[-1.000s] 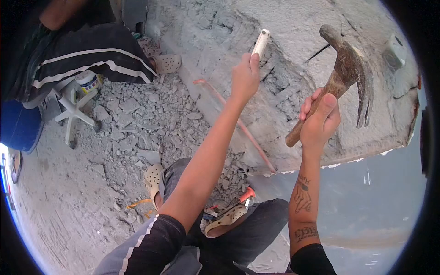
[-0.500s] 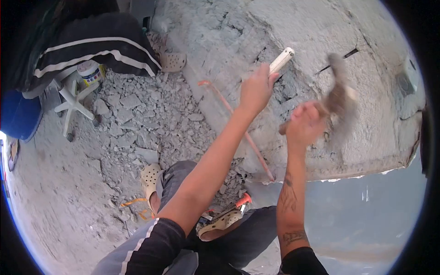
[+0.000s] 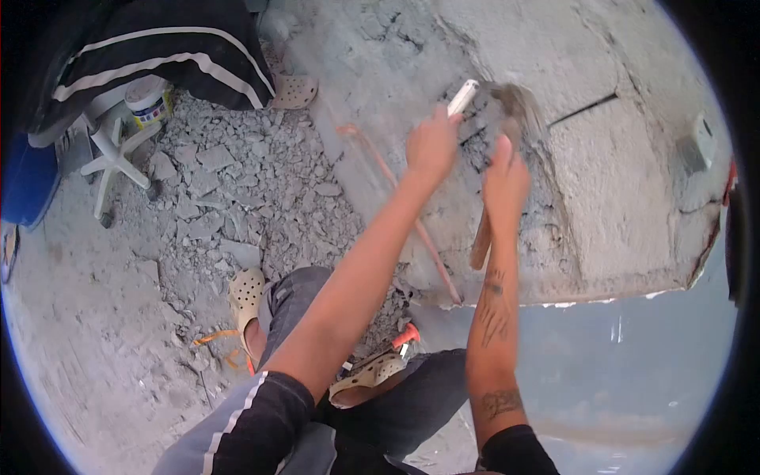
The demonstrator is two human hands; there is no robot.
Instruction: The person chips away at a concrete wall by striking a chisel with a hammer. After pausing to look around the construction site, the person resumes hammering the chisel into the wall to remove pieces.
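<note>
My left hand [image 3: 431,150] is closed around a pale chisel [image 3: 463,96], whose blunt top end sticks up above the fist. Its lower end is hidden behind the hand. In my right hand [image 3: 505,178] is a hammer by its wooden handle [image 3: 480,241]. The hammer head [image 3: 518,107], blurred by motion, is just right of the chisel's top. Beneath both hands lies rough, broken grey concrete [image 3: 546,229]. A thin dark rod [image 3: 584,111] lies across it, passing behind the hammer.
Rubble [image 3: 261,190] covers the ground at left. A reddish rod [image 3: 396,182] lies beside my left forearm. An orange-handled tool [image 3: 408,334] rests near my foot. Beyond are a chair base [image 3: 119,162], tub [image 3: 148,101], blue bucket [image 3: 30,186] and striped dark cloth [image 3: 174,55].
The hammer has swung left, from well right of the chisel to close beside its top. My left hand keeps its grip on the chisel. The view has shifted slightly.
</note>
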